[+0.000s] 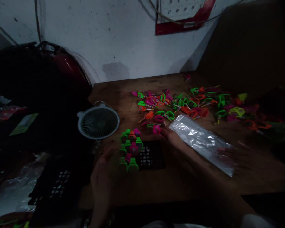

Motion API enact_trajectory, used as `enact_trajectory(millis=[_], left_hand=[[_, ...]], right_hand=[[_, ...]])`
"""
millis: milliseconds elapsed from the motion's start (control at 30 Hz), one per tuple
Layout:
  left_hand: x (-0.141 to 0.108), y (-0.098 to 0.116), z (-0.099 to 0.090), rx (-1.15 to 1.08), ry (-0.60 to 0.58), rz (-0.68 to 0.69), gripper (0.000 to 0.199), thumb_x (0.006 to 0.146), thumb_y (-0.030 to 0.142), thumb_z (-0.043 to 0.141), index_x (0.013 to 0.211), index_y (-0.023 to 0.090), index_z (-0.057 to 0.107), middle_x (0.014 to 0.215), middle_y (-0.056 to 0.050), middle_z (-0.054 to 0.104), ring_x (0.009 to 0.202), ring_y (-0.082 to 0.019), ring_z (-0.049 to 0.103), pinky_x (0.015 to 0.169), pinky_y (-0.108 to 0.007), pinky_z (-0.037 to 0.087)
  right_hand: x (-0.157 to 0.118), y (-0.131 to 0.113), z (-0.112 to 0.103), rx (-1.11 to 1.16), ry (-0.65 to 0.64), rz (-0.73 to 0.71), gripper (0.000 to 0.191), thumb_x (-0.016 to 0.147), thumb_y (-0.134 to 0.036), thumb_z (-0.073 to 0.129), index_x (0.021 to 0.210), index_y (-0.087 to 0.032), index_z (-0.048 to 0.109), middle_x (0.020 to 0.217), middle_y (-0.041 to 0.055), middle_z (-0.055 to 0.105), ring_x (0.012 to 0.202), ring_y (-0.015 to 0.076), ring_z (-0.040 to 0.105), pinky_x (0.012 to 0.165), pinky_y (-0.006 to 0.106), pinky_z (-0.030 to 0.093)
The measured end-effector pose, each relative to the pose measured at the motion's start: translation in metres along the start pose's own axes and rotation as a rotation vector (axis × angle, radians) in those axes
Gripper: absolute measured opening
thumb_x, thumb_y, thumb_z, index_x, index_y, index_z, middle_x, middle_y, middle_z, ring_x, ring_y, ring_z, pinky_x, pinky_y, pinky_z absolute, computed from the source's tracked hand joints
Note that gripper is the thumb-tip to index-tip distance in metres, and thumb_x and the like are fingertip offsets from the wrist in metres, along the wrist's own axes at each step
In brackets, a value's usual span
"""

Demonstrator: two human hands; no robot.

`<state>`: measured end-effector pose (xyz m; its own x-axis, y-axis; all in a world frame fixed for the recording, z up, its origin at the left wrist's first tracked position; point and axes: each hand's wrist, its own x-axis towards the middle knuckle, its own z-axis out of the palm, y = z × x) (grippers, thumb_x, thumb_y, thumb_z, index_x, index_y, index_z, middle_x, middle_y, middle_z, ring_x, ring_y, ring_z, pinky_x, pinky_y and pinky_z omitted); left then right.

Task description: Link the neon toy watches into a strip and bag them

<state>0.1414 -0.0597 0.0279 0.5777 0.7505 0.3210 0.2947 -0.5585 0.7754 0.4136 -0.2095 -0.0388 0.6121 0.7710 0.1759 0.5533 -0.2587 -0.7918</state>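
A tight cluster of small green, pink and orange plastic pieces (130, 148) stands on the wooden table (180, 183), at the left edge of a black grid tray (152, 156). My left hand (102, 179) hovers just left of this cluster with its fingers apart and nothing in it. My right hand (172, 136) reaches forward. Its fingertips are at a pink piece (157, 128) on the near edge of a loose pile of neon plastic pieces (185, 106). The dark hides whether the fingers grip it. A clear plastic bag (200, 139) lies right of that hand.
A small white round fan (98, 122) lies left of the pile. A blurred hand-like shape (242, 153) rests at the bag's right end. A dark red object (68, 69) and clutter fill the left side. A red calendar (182, 19) hangs on the wall.
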Motion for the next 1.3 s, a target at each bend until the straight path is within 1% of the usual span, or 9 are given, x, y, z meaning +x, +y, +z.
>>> enact_trajectory(millis=[100, 200, 300, 433, 633, 900, 1000, 1167, 1300], left_hand=[[-0.003, -0.003, 0.002, -0.011, 0.01, -0.026, 0.033, 0.095, 0.03, 0.036, 0.12, 0.022, 0.057, 0.117, -0.004, 0.063, 0.108, -0.019, 0.058, 0.096, -0.035, 0.046], [-0.004, -0.001, 0.012, 0.062, -0.057, 0.187, 0.03, 0.094, 0.027, 0.04, 0.119, 0.023, 0.057, 0.123, -0.003, 0.059, 0.118, -0.019, 0.051, 0.101, -0.037, 0.04], [-0.007, 0.001, 0.025, 0.211, -0.125, 0.375, 0.033, 0.092, 0.021, 0.046, 0.124, 0.022, 0.052, 0.126, -0.003, 0.057, 0.126, -0.019, 0.042, 0.105, -0.037, 0.034], [-0.014, -0.004, 0.038, 0.262, -0.158, 0.421, 0.035, 0.092, 0.017, 0.046, 0.127, 0.019, 0.048, 0.13, -0.005, 0.054, 0.131, -0.019, 0.036, 0.107, -0.038, 0.032], [-0.021, -0.014, 0.043, 0.262, -0.118, 0.465, 0.038, 0.091, 0.014, 0.046, 0.129, 0.017, 0.046, 0.131, -0.007, 0.053, 0.133, -0.022, 0.035, 0.106, -0.041, 0.034], [-0.001, 0.009, 0.046, 0.491, -0.157, 0.532, 0.041, 0.088, 0.027, 0.054, 0.128, 0.019, 0.049, 0.135, -0.007, 0.05, 0.131, -0.03, 0.034, 0.106, -0.054, 0.029], [0.007, 0.013, 0.047, 0.554, -0.232, 0.53, 0.032, 0.09, 0.03, 0.051, 0.122, 0.026, 0.056, 0.14, -0.002, 0.045, 0.132, -0.031, 0.032, 0.103, -0.053, 0.035], [0.014, 0.02, 0.044, 0.628, -0.344, 0.529, 0.036, 0.087, 0.034, 0.056, 0.122, 0.037, 0.055, 0.14, -0.002, 0.043, 0.127, -0.037, 0.033, 0.093, -0.057, 0.041], [0.026, 0.022, 0.039, 0.603, -0.404, 0.585, 0.039, 0.083, 0.031, 0.061, 0.122, 0.038, 0.056, 0.127, -0.006, 0.049, 0.119, -0.036, 0.038, 0.097, -0.062, 0.034]], right_hand=[[-0.028, -0.026, 0.012, 0.447, -0.038, 0.129, 0.026, 0.083, -0.037, 0.056, 0.098, -0.016, 0.059, 0.09, 0.0061, 0.062, 0.08, 0.0181, 0.059, 0.072, 0.03, 0.05], [-0.058, -0.052, 0.048, 0.756, -0.159, 0.254, 0.025, 0.071, -0.034, 0.069, 0.087, -0.016, 0.061, 0.081, 0.0023, 0.062, 0.071, 0.0148, 0.057, 0.064, 0.025, 0.048], [-0.072, -0.068, 0.086, 0.75, -0.126, 0.313, 0.02, 0.068, -0.028, 0.07, 0.081, -0.016, 0.062, 0.08, 0.0016, 0.064, 0.073, 0.0156, 0.058, 0.068, 0.026, 0.048], [-0.069, -0.071, 0.106, 0.523, -0.07, 0.23, 0.016, 0.073, -0.023, 0.065, 0.087, -0.017, 0.066, 0.087, 0.0035, 0.069, 0.08, 0.0191, 0.062, 0.073, 0.028, 0.048], [-0.065, -0.07, 0.099, 0.291, -0.117, -0.009, 0.021, 0.082, -0.017, 0.052, 0.096, -0.017, 0.068, 0.102, 0.0095, 0.066, 0.092, 0.0195, 0.062, 0.082, 0.029, 0.049], [-0.055, -0.073, 0.099, 0.214, -0.294, -0.05, 0.025, 0.082, -0.013, 0.048, 0.093, -0.019, 0.07, 0.093, 0.0063, 0.068, 0.081, 0.016, 0.062, 0.077, 0.024, 0.049], [-0.046, -0.062, 0.079, 0.248, -0.364, -0.085, 0.023, 0.082, -0.016, 0.051, 0.097, -0.019, 0.069, 0.089, 0.005, 0.068, 0.08, 0.0163, 0.062, 0.074, 0.025, 0.05], [0.001, -0.029, 0.021, -0.116, 0.05, -0.005, 0.036, 0.082, -0.01, 0.045, 0.114, -0.017, 0.061, 0.109, 0.0101, 0.062, 0.094, 0.0197, 0.06, 0.084, 0.033, 0.05], [0.036, -0.006, 0.008, -0.469, -0.01, 0.079, 0.042, 0.08, -0.001, 0.042, 0.114, -0.018, 0.062, 0.131, 0.015, 0.049, 0.115, 0.0277, 0.051, 0.094, 0.041, 0.044]])
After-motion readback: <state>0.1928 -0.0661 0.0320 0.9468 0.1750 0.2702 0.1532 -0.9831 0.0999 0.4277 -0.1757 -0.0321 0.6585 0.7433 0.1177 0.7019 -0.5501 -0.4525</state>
